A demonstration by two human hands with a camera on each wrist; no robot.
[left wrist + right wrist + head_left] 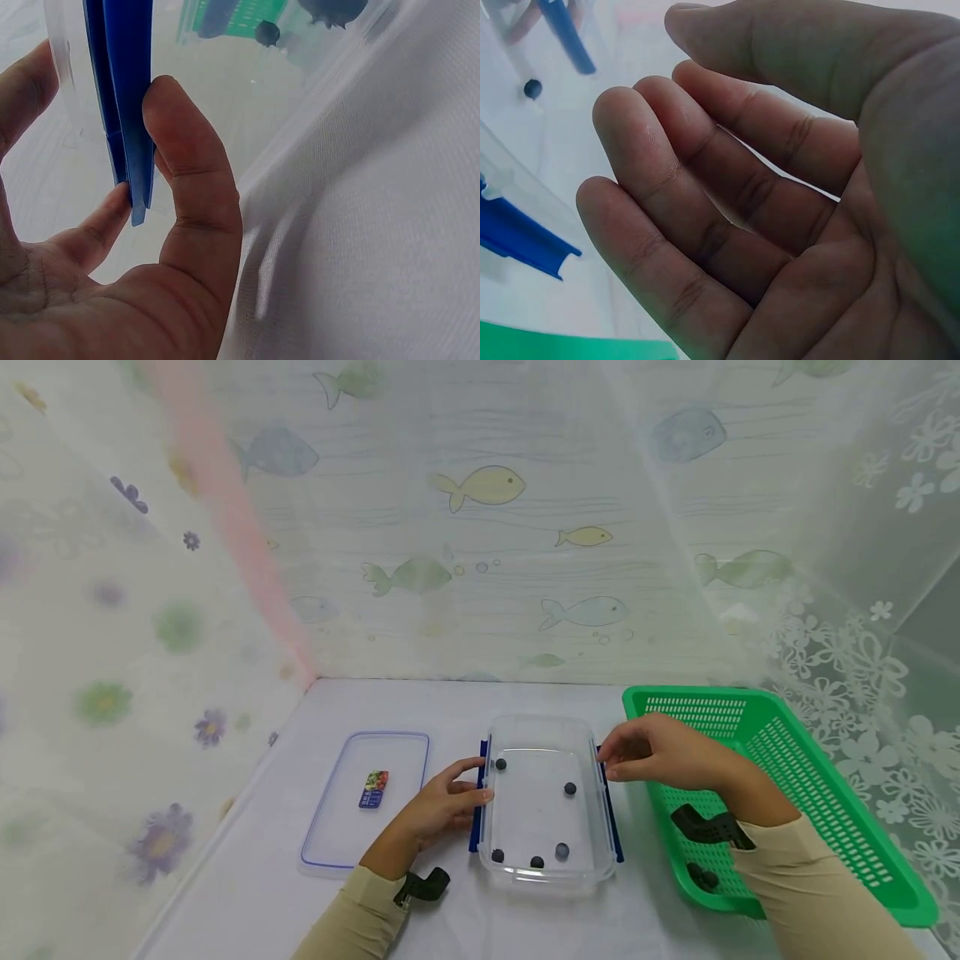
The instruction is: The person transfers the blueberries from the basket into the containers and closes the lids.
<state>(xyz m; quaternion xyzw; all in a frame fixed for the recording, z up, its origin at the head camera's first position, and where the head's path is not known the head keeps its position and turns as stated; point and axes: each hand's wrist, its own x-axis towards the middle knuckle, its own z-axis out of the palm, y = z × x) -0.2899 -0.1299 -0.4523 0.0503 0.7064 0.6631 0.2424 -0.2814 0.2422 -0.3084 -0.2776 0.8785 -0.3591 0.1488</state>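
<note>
A clear plastic container (528, 814) with blue side latches stands on the white cloth, several blueberries (570, 788) scattered over its floor. My left hand (442, 806) is at its left side, thumb and fingers pinching the left blue latch (127, 97), as the left wrist view shows close up. Beside the right latch (613, 818) is my right hand (667, 756), fingers loosely bent. In the right wrist view nothing lies between those fingers (705, 187), and the latch shows apart from them.
To the right stands a green basket (855, 802), under the right forearm, with dark blueberries (702, 877) in its near corner. On the left lies a clear lid (330, 827) with a blue seal and a small colourful label (373, 790). A fish-patterned curtain (480, 610) hangs behind.
</note>
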